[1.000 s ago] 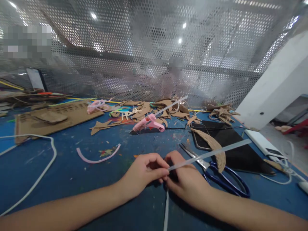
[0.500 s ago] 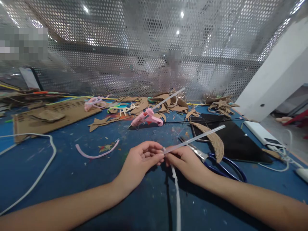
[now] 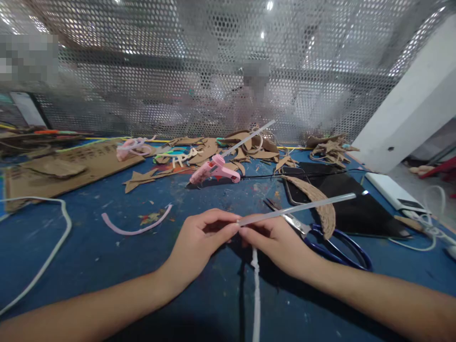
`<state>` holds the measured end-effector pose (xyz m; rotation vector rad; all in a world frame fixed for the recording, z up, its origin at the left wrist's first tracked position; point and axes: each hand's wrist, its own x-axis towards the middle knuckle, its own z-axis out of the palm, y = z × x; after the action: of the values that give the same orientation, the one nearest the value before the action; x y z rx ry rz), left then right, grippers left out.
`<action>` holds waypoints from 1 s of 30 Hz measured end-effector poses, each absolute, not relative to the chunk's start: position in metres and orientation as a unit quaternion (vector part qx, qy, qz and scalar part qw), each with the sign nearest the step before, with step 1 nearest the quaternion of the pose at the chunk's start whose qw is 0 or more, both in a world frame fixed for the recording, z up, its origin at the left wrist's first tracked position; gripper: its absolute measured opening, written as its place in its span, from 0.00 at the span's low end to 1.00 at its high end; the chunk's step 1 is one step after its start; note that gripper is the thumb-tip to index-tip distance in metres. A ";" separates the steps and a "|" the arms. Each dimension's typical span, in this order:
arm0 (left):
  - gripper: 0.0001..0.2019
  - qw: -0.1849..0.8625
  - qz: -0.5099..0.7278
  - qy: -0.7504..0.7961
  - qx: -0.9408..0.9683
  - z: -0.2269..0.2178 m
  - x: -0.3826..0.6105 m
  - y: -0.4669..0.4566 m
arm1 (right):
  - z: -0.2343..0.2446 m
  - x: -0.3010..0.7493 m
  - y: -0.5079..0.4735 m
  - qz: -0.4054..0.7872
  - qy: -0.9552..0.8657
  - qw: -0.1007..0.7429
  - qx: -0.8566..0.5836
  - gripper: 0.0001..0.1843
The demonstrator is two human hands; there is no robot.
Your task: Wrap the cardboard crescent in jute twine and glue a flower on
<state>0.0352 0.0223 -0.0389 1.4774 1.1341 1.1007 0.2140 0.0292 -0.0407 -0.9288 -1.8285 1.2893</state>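
My left hand (image 3: 204, 235) is closed in a pinch at the near end of a long translucent glue stick (image 3: 302, 206). The stick slants up to the right, across the top of my right hand (image 3: 281, 240). That hand is closed too, its thumb and fingers on a white cord (image 3: 256, 285) that hangs below it toward me, with a lumpy stretch near the top. My fingertips nearly meet, hiding how cord and stick lie between them. Just right of my right hand lie blue-handled scissors (image 3: 340, 247).
Ahead lies a pink glue gun (image 3: 215, 170) with a stick in its back. Cardboard scraps (image 3: 199, 151) line the mesh wall. A curved corded piece (image 3: 320, 204) overlaps a black flat board (image 3: 363, 204). At left are a pale purple strip (image 3: 137, 232) and white cable (image 3: 53, 251).
The glue stick has tilted flatter and reaches further right. My fingertips have drawn closer together around its near end. The view has shifted slightly.
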 end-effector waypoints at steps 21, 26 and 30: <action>0.07 0.276 0.436 0.459 0.723 -0.044 0.029 0.019 | -0.048 0.217 0.040 0.866 -0.310 0.290 -0.263 0.14; 0.05 0.288 0.460 0.475 0.692 -0.038 0.029 0.023 | -0.050 0.215 0.036 0.857 -0.368 0.237 -0.271 0.17; 0.04 0.367 0.494 0.462 0.638 -0.035 0.028 0.030 | -0.048 0.219 0.023 0.657 -0.655 0.218 -0.301 0.11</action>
<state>0.0277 0.0301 -0.0354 1.6402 1.1881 1.2687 0.2190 0.0225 -0.0483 -0.8342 -1.8142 1.8190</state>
